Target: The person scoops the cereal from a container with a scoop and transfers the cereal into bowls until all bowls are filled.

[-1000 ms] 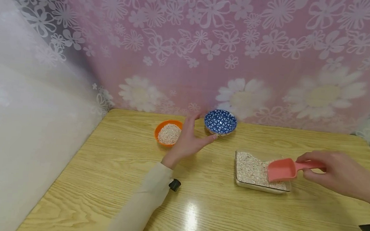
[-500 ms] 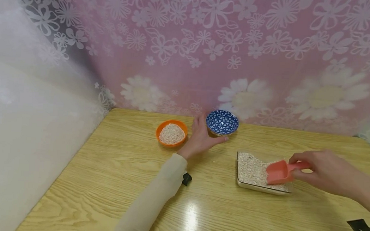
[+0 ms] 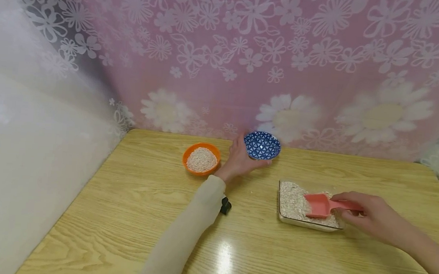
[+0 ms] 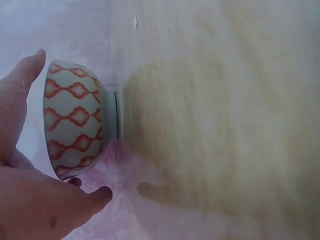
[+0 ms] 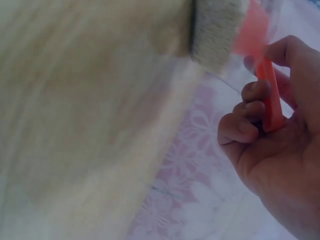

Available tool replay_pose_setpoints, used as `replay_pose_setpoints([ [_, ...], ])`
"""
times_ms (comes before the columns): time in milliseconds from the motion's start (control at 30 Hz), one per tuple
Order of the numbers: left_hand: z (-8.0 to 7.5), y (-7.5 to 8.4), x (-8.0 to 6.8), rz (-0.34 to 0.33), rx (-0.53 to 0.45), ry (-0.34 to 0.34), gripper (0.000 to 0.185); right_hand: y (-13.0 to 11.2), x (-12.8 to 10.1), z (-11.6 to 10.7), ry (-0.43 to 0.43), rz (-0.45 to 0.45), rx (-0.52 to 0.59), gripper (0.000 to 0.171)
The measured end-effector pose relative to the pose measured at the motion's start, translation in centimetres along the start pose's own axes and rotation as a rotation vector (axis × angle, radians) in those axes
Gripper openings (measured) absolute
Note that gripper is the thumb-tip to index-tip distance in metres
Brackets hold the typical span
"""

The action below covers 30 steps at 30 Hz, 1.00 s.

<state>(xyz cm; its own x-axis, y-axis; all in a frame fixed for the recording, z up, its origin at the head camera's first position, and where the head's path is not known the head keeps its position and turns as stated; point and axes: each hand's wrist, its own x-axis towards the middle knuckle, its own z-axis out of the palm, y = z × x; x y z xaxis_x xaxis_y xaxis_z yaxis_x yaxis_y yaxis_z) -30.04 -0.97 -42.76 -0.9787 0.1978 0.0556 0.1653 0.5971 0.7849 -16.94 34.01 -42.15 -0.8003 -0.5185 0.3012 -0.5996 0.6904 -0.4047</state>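
My left hand (image 3: 240, 160) reaches to a small bowl (image 3: 262, 145), blue and white inside, with red diamonds outside in the left wrist view. The fingers lie spread and fairly straight on the bowl's left side, with the thumb along its near side. A gap shows between a fingertip and the rim in the left wrist view; firm contact is hard to tell. My right hand (image 3: 377, 218) grips the handle of a pink scoop (image 3: 319, 205). The scoop's blade lies in the oat flakes inside a clear rectangular container (image 3: 308, 225).
An orange bowl (image 3: 185, 162) filled with pale flakes stands left of my left hand. All of it sits on a wood-grain table (image 3: 131, 215). Behind the table's far edge hangs a pink floral curtain (image 3: 207, 82), and a whitish cloth (image 3: 34, 142) hangs on the left.
My left hand has moved right and up against the blue-patterned bowl, uncovering the orange bowl. My right hand has pushed the scoop leftward, deeper into the oat flakes.
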Motion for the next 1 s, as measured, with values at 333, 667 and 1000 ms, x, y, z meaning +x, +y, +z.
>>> replay_pose_setpoints([
  [333,0.6,0.0,1.4,-0.068,0.042,-0.021,0.121,-0.4,0.0,1.0,0.03,-0.022,0.029,0.037],
  [667,0.6,0.3,1.6,-0.074,0.076,-0.01,0.12,-0.7,-0.1,1.0,0.054,-0.014,0.002,0.037],
  [1000,0.2,0.0,1.2,0.006,0.073,0.016,0.12,-0.7,-0.2,0.9,0.055,0.004,-0.005,0.035],
])
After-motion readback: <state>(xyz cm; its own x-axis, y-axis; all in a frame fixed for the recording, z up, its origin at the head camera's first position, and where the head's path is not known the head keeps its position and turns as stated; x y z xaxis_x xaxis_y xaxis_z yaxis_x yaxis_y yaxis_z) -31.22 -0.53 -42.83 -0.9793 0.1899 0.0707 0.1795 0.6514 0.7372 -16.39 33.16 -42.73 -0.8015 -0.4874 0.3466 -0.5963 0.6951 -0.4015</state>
